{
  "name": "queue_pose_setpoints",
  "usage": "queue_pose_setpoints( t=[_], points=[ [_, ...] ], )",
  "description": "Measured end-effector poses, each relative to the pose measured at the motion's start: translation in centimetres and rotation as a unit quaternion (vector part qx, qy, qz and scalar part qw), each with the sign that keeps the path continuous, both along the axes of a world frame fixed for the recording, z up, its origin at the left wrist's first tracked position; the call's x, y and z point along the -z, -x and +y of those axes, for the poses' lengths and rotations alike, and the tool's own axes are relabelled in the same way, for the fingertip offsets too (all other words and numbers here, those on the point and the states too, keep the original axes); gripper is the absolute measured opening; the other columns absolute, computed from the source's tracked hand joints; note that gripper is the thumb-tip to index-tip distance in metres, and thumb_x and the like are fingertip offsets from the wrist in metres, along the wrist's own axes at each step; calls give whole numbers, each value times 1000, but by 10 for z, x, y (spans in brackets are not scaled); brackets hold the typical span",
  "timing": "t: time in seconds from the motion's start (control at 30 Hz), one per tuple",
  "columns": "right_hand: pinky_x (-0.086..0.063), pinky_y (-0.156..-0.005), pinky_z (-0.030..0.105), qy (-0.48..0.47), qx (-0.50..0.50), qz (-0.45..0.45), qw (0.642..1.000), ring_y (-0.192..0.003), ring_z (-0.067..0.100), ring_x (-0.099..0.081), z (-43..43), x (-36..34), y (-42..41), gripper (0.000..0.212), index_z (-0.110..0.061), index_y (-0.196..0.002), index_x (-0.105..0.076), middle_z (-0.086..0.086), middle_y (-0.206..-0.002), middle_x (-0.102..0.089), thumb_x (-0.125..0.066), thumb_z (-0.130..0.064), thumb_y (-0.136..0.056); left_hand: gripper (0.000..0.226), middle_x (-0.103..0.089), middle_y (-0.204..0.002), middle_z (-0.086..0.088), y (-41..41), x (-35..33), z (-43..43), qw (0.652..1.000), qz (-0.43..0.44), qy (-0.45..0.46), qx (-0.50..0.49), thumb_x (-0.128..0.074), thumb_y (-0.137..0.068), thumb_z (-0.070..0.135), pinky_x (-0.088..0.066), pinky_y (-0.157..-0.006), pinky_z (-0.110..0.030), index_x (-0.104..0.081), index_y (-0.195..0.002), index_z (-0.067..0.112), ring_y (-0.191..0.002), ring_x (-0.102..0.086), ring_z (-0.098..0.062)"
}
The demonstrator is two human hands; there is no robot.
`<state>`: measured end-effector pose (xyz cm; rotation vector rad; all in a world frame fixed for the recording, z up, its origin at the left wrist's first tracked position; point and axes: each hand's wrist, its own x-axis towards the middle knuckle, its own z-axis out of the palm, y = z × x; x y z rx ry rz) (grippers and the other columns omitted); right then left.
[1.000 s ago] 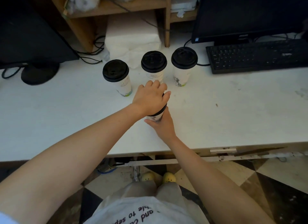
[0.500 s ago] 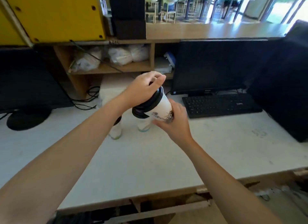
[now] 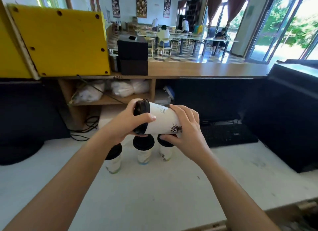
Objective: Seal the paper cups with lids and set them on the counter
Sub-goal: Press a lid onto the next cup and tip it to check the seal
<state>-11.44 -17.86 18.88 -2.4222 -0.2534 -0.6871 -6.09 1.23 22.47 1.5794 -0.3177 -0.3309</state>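
Head view:
- A tall white paper cup with a small printed drawing (image 3: 161, 120) is lying on its side in the air, held between both hands above the near white work table (image 3: 154, 196). Its lidded end is pointing left and its base right.
- The left hand (image 3: 127, 126) is clamping round the black plastic lid (image 3: 142, 117), with the thumb lying across the cup wall just beside the lid's rim and the fingers curling behind it.
- The right hand (image 3: 185, 127) is gripping the base end, fingers over the top and thumb underneath.
- Three more white paper cups with black lids are standing upright in a row on the table below: a left one (image 3: 113, 160), a middle one (image 3: 143, 153) and a right one (image 3: 165, 151), each partly hidden by the arms.
- The long wooden counter (image 3: 206, 70) is running across the far side, above the shelf, with bare wood to the right of the black boxes (image 3: 133, 54).
- The cup is looking light and thin-walled, so squeezing its middle would probably dent it. The rolled rim under the lid and the base are likely the stiffest places to hold.
- The lid's plastic is looking smooth and likely slippery, so lifting by the lid alone seems risky. A hold round the upper wall seems safer.
- Whether the cup is filled, or the lid snapped down all round, is not showing.
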Motion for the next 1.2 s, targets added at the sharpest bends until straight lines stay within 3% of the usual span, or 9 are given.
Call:
queue_pose_setpoints(
  t=[0.1,0.23,0.43,0.53,0.7,0.8,0.9,1.0,1.2],
  points=[
    [-41,-79,0,-238,-19,140,961,-111,-3,-48,-8,-15,2,60,-28,-142,-33,-15,-124,-45,-53,-46,-89,59,-54,-109,5,6,13,7,996,-89,2,-22,-73,-61,25,-56,-58,-29,-46,-109,43,-92,-61,-17],
    [-59,-66,35,-451,-7,305,838,-71,17,-70,-14,-37,-2,62,-20,-113,-61,6,-83,-72,-31,-68,-88,75,-50,-111,24,14,20,15,979,-200,15,34,-77,-60,22,-55,-65,-24,-40,-121,44,-101,-58,-6],
    [-55,-60,33,-458,-105,269,841,-74,20,-67,-16,-42,2,44,-16,-117,-56,9,-93,-63,-57,-48,-88,91,-31,-144,13,5,16,25,950,-298,-39,82,-79,-64,26,-50,-96,-37,-27,-137,43,-132,-39,-11],
    [-59,-76,38,-468,-139,216,846,-97,16,-68,-15,-34,1,36,-19,-117,-52,5,-110,-64,-63,-35,-86,97,-31,-145,21,0,16,30,982,-172,-9,83,-78,-70,30,-54,-86,-33,-16,-139,59,-126,-48,-7],
    [-57,-83,34,-408,-211,195,867,-105,19,-65,-11,-27,2,49,-31,-118,-51,-4,-108,-65,-73,-12,-78,54,-61,-116,-2,-3,7,23,989,61,123,56,-64,-75,38,-58,-68,-42,-45,-126,38,-94,-69,-23],
    [-55,-86,36,-433,-227,216,845,-109,23,-62,-13,-24,-1,57,-29,-124,-48,6,-120,-59,-72,-12,-75,51,-55,-115,0,-1,8,22,996,-26,79,11,-69,-80,16,-59,-70,-43,-48,-118,43,-95,-64,-23],
    [-59,-75,38,-478,-177,290,810,-107,23,-62,-10,-28,-4,36,-33,-117,-55,12,-122,-56,-58,-49,-84,65,-48,-115,14,9,10,22,981,-191,5,-11,-75,-73,21,-56,-63,-24,-41,-119,52,-101,-58,-15],
    [-60,-67,41,-470,-151,369,787,-90,27,-70,-8,-28,-9,66,-26,-112,-61,13,-99,-71,-48,-71,-66,78,-42,-124,18,14,11,24,948,-315,-47,1,-77,-66,24,-52,-80,-18,-35,-127,46,-111,-50,-4],
    [-58,-73,40,-514,-171,259,799,-98,24,-68,-9,-14,-8,54,-17,-114,-53,10,-109,-62,-66,-49,-73,88,-31,-136,28,3,17,33,959,-264,-82,66,-78,-72,29,-51,-86,-16,-22,-134,57,-117,-45,9]
  ],
)
